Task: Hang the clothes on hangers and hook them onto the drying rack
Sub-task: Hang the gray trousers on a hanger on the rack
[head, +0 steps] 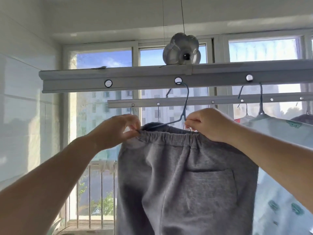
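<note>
Grey sweatpants [184,175] with an elastic waistband and a back pocket hang on a thin blue hanger [183,106]. The hanger's hook sits in the middle hole of the near rail of the overhead drying rack [135,80]. My left hand [116,129] pinches the left end of the waistband. My right hand [208,122] pinches the waistband at the hanger's right shoulder. The hanger's right arm is hidden behind my right hand.
A second rack rail [169,101] runs behind, with hangers hooked in it. A pale shirt with green prints [284,150] hangs to the right on another hanger [261,99]. A round metal pulley housing [182,50] sits on top of the rail. Windows and a balcony railing [94,192] lie beyond.
</note>
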### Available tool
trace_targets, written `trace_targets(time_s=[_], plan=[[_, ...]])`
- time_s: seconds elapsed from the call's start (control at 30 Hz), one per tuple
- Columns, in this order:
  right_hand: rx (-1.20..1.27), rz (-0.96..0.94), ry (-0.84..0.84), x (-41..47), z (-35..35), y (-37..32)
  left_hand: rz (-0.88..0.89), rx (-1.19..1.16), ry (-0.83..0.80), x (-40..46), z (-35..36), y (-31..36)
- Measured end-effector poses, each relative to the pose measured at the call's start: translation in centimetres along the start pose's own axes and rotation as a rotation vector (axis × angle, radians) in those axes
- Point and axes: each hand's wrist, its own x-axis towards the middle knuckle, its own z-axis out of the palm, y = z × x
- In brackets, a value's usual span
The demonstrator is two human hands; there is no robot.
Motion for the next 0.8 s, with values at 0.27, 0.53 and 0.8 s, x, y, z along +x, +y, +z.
trace_targets(time_s=[0.27, 0.53, 0.8], plan=[[-0.031, -0.025, 0.022, -0.9, -1.1, 0.2, -0.210, -0.131, -0.076, 0.8, 2.2, 1.0], [-0.126, -0.066, 0.079, -1.6, -1.7, 1.6, -0.169, -0.180, 0.043, 0.2, 2.9, 1.8], [-0.162, -0.068, 0.091, -2.1, -2.3, 2.0, -0.166, -0.188, 0.099, 0.4, 1.7, 2.0]])
